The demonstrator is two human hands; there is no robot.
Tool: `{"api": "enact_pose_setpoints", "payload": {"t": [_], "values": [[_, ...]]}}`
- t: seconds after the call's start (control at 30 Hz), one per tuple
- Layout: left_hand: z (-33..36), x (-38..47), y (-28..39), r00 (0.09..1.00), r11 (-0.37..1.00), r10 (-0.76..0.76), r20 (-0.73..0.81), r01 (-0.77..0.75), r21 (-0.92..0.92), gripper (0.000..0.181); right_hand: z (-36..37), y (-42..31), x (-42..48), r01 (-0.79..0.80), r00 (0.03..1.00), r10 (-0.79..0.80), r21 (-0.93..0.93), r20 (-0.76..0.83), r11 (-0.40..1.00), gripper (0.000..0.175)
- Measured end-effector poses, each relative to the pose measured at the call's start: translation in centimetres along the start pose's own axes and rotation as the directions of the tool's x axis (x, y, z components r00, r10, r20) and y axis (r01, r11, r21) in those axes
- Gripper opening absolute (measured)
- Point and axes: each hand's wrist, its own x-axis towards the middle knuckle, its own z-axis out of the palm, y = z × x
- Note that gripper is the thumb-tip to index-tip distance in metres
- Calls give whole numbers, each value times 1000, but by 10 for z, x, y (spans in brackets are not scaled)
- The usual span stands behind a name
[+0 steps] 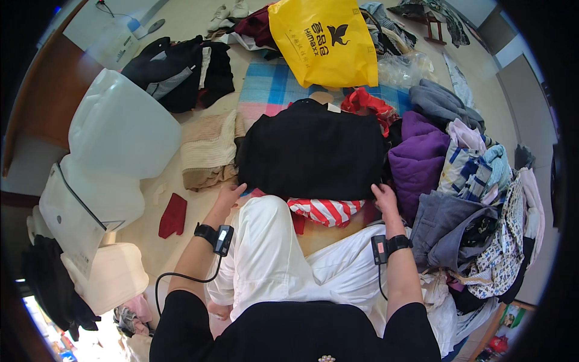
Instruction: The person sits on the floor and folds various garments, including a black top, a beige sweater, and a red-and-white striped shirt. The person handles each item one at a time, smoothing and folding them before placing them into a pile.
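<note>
A black garment (pixel 310 151), folded to a wide rectangle with a white label at its far edge, lies before my crossed legs. My left hand (pixel 231 193) grips its near left corner, thumb on top. At the near right corner, my right hand (pixel 384 197) pinches the cloth the same way. From under the near edge shows a red-and-white striped cloth (pixel 326 211). Red fabric (pixel 368 106) sticks out behind the garment's far right corner. Beneath lies a checked blue and pink mat (pixel 261 83), mostly hidden.
Left are a folded beige knit (pixel 209 147), a dark red cloth piece (pixel 173 215) and translucent plastic containers (pixel 122 126). A purple quilted garment (pixel 418 165) and heaped clothes (pixel 457 226) border my right. Ahead stand a yellow bag (pixel 328 43) and black clothing (pixel 181 72).
</note>
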Motion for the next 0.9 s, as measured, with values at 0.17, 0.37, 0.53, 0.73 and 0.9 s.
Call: {"api": "enact_pose_setpoints", "payload": {"t": [0.17, 0.37, 0.53, 0.73, 0.9], "values": [[2, 13, 7, 983, 985, -158, 97, 164, -56, 43, 11, -19, -5, -37, 998, 35, 41, 56, 998, 36], [26, -7, 28, 967, 952, -170, 192, 212, -223, 32, 2, -38, -13, -166, 978, 125, 253, 168, 953, 20], [15, -14, 31, 924, 487, -3, 382, 335, -807, 31, 2, -22, -15, -242, 961, 152, 430, 233, 870, 24], [3, -7, 42, 994, 403, 43, 99, 73, -912, 28, -3, -26, -7, -384, 906, 258, 395, 337, 834, 26], [-36, -13, 59, 986, 320, 169, -4, -58, -946, 17, -16, -21, -18, -520, 797, 190, 492, 573, 698, 20]]}}
